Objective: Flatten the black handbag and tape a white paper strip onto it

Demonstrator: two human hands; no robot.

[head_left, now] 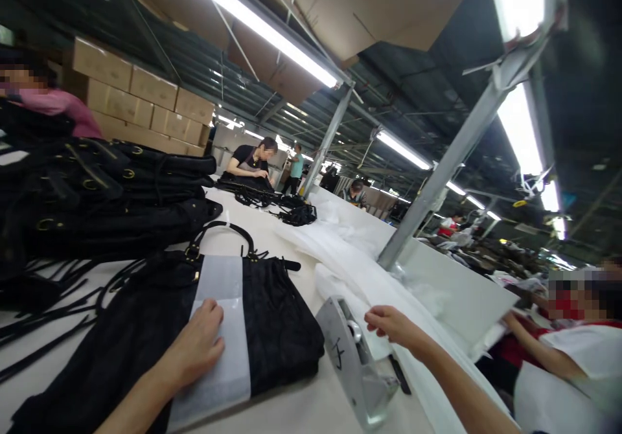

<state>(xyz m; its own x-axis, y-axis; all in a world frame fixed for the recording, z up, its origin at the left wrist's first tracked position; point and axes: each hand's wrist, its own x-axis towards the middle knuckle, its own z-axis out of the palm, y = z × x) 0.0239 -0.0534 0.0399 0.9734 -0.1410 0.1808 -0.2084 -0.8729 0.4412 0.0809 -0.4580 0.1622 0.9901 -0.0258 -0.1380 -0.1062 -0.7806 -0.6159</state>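
A black handbag (pixel 279 317) lies flat on the table, its curved handle (pixel 226 225) towards the far side. A band of white translucent paper (pixel 218 369) runs over its middle. My left hand (pixel 201 340) rests on this paper, fingers slightly bent and thumb apart, grasping nothing. To the right of the bag stands a grey tape dispenser (pixel 347 356) with a dark mark on its side. My right hand (pixel 391 325) is just right of the dispenser's top, its fingertips pressed together; whatever may be between them is too small to make out.
Black bags (pixel 111 207) with loose straps are piled at the left. White sheeting (pixel 350 246) runs along the right side, beside a metal post (pixel 437 181). Cartons (pixel 136 107) are stacked behind. Other people work farther back and a person (pixel 573 356) is at the right.
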